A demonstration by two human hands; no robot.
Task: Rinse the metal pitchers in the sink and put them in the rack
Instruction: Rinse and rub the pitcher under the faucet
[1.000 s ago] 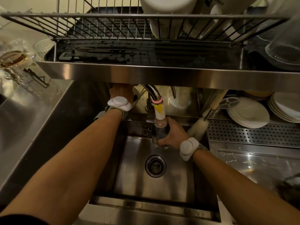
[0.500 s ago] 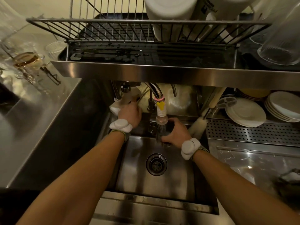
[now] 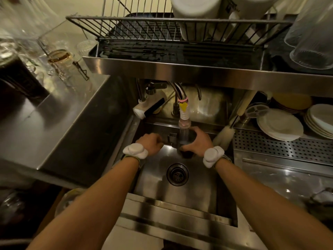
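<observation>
- Left hand [image 3: 150,143] has come down from the tap lever [image 3: 155,87] to just beside the pitcher; its fingers are curled, but whether they hold anything cannot be told.
- Right hand [image 3: 199,139] wraps round the body of the metal pitcher [image 3: 187,150], holding it in the sink [image 3: 198,186] directly under the running nozzle [image 3: 184,121].
- Handling, as judged: rigid steel, light when empty, heavier as it fills and slick when wet. A full wrap round the body looks safest.
- Rack [image 3: 144,31] stands above and beyond both hands.
</observation>
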